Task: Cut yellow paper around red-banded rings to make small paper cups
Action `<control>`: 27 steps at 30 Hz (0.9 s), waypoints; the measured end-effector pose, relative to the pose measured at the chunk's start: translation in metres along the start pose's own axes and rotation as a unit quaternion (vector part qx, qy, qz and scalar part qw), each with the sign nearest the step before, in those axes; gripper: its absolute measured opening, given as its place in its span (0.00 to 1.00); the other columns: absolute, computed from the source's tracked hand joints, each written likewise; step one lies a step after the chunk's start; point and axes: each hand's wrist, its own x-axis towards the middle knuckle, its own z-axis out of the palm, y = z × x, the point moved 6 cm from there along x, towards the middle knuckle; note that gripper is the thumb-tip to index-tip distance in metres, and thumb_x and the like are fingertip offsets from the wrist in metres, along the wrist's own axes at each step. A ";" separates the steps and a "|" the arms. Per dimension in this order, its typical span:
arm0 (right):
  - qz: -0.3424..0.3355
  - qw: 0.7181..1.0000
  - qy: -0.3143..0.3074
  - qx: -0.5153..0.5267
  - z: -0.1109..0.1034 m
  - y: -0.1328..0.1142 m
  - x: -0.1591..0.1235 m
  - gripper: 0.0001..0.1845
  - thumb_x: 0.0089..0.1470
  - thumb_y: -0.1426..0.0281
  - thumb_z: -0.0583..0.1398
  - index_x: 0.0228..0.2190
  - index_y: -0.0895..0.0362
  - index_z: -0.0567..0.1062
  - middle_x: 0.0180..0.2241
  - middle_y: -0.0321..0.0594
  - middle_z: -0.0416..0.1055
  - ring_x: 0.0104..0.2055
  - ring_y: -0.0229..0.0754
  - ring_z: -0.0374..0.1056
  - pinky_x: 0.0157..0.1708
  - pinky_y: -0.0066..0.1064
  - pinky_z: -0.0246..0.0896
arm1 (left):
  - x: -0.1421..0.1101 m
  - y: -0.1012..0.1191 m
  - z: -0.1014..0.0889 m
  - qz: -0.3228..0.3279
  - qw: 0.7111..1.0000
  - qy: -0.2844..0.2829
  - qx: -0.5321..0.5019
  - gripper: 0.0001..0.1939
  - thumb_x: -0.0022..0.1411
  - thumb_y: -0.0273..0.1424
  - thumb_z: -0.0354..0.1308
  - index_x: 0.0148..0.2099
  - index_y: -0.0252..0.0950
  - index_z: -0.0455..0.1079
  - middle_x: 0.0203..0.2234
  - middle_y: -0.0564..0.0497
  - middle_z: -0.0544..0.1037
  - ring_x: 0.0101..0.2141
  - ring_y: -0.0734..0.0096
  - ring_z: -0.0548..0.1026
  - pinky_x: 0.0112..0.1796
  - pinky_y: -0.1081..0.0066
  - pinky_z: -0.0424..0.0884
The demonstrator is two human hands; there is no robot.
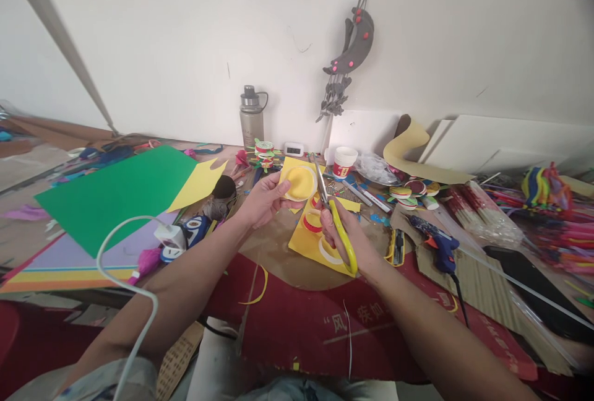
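Observation:
My left hand (pixel 270 200) pinches a yellow sheet piece (pixel 290 164) with a white-rimmed ring (pixel 314 187) on its face, thumb on top. In my right hand (pixel 349 221) is a pair of scissors (pixel 344 239) with yellow handles, blades pointing up beside the right edge of that piece. Whether the blades touch it I cannot tell. Below my hands lies a larger yellow sheet (pixel 299 241), bearing a red-and-white ring (pixel 312 223) and a second white ring (pixel 330 254), partly hidden by my right hand.
A glue gun (pixel 439 243) and a yellow utility knife (pixel 396 247) lie to the right. Behind stand a paper cup (pixel 344 163) and a bottle (pixel 251 119). Green sheet (pixel 125 194) and a white cable (pixel 153 296) are at left. A curved yellow offcut (pixel 263 286) lies in front.

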 end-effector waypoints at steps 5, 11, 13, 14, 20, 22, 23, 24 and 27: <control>-0.003 1.000 -0.002 0.006 0.000 -0.001 0.000 0.26 0.64 0.42 0.58 0.40 0.52 0.67 0.33 0.37 0.65 0.30 0.39 0.60 0.20 0.29 0.52 | -0.001 0.000 0.000 -0.001 1.000 0.001 0.007 0.29 0.47 0.45 0.81 0.45 0.32 0.81 0.40 0.44 0.87 0.40 0.59 0.86 0.40 0.64 0.86; 0.012 1.000 -0.001 0.007 0.000 0.000 -0.001 0.25 0.63 0.43 0.59 0.40 0.52 0.67 0.28 0.33 0.62 0.24 0.36 0.54 0.20 0.29 0.50 | -0.001 0.000 0.000 -0.008 1.000 -0.005 0.011 0.29 0.47 0.45 0.81 0.46 0.32 0.81 0.41 0.43 0.87 0.42 0.58 0.86 0.40 0.63 0.86; 0.016 1.000 -0.002 0.003 0.000 0.000 -0.001 0.24 0.63 0.44 0.59 0.41 0.52 0.67 0.28 0.32 0.61 0.24 0.36 0.54 0.20 0.30 0.49 | 0.000 -0.001 0.000 -0.008 1.000 -0.005 0.003 0.29 0.47 0.45 0.81 0.46 0.32 0.81 0.41 0.43 0.87 0.42 0.57 0.86 0.41 0.63 0.86; 0.016 1.000 -0.002 0.001 0.000 0.000 -0.001 0.24 0.63 0.44 0.59 0.41 0.52 0.67 0.28 0.32 0.62 0.24 0.36 0.54 0.20 0.30 0.49 | 0.000 -0.001 0.000 -0.008 1.000 -0.005 -0.001 0.30 0.47 0.45 0.81 0.47 0.33 0.81 0.42 0.43 0.87 0.43 0.57 0.86 0.41 0.63 0.86; 0.007 1.000 0.004 0.004 0.000 0.002 0.001 0.25 0.63 0.42 0.58 0.40 0.52 0.67 0.30 0.35 0.65 0.25 0.37 0.56 0.20 0.30 0.52 | -0.001 -0.003 0.001 -0.011 1.000 0.000 -0.002 0.30 0.46 0.46 0.81 0.47 0.33 0.81 0.44 0.42 0.86 0.43 0.57 0.86 0.41 0.63 0.86; 0.008 1.000 0.004 0.004 0.000 0.004 0.001 0.25 0.63 0.43 0.58 0.39 0.52 0.67 0.30 0.35 0.64 0.25 0.37 0.56 0.20 0.30 0.52 | -0.001 -0.002 0.001 -0.012 1.000 -0.002 0.002 0.31 0.46 0.46 0.81 0.48 0.33 0.81 0.44 0.42 0.86 0.44 0.57 0.86 0.42 0.62 0.86; 0.009 1.000 0.005 0.005 0.000 0.005 0.001 0.25 0.63 0.42 0.58 0.39 0.52 0.67 0.29 0.34 0.63 0.24 0.37 0.55 0.19 0.30 0.52 | -0.001 -0.002 0.001 -0.012 1.000 -0.003 0.003 0.31 0.47 0.46 0.81 0.48 0.33 0.81 0.44 0.42 0.86 0.44 0.56 0.86 0.42 0.61 0.86; 0.009 1.000 0.007 0.007 0.000 0.005 0.001 0.25 0.64 0.42 0.58 0.39 0.52 0.67 0.28 0.33 0.61 0.24 0.37 0.55 0.20 0.30 0.52 | -0.001 -0.002 0.001 -0.012 1.000 -0.003 0.003 0.31 0.47 0.46 0.81 0.48 0.33 0.81 0.44 0.42 0.86 0.44 0.56 0.86 0.43 0.61 0.86; 0.010 1.000 0.010 0.014 -0.001 0.006 0.000 0.26 0.63 0.41 0.57 0.39 0.52 0.68 0.26 0.31 0.59 0.24 0.37 0.54 0.20 0.30 0.53 | -0.001 -0.002 0.001 -0.012 1.000 -0.005 0.000 0.31 0.47 0.46 0.80 0.48 0.33 0.81 0.44 0.42 0.86 0.44 0.56 0.86 0.42 0.62 0.86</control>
